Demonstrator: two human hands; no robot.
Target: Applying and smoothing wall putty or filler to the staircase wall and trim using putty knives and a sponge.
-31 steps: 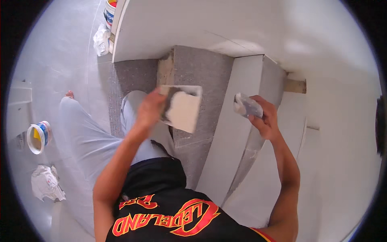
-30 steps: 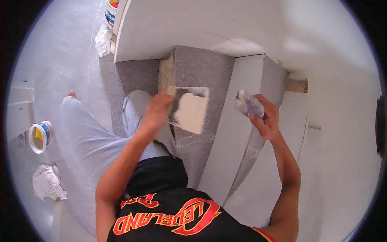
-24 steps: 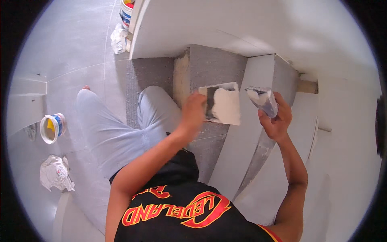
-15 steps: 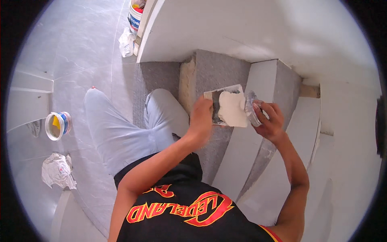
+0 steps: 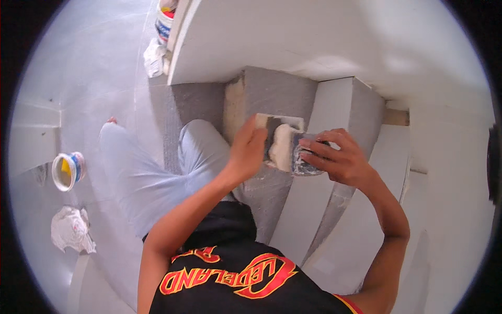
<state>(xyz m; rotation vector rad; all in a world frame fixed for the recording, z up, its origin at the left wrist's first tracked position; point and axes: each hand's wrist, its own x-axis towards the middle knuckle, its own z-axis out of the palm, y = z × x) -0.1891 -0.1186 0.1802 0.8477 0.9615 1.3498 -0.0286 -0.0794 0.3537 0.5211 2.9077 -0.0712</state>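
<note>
My left hand (image 5: 248, 149) is closed on the left edge of a flat, rectangular putty board (image 5: 272, 127), dark-faced with a pale rim. A thick mound of white putty (image 5: 283, 145) lies on the board. From the other side, my right hand (image 5: 337, 158) grips a wide putty scraper (image 5: 306, 167) smeared with white, its fingers spread over the blade. The scraper overlaps the right part of the board and meets the edge of the putty. Both tools are held above the stairs, in front of my bent legs.
Stairs with grey treads (image 5: 280, 94) and white risers (image 5: 298, 209) run beneath and right of my hands. A white wall (image 5: 293, 36) borders them. On the grey floor at left are an open bucket (image 5: 64, 179) and a crumpled white bag (image 5: 72, 230); another bucket (image 5: 164, 26) and white bag (image 5: 155, 58) are farther off.
My right hand has brought the scraper leftward over the board, and its fingers now lie across the blade. The putty patch looks narrower. The view has shifted slightly.
</note>
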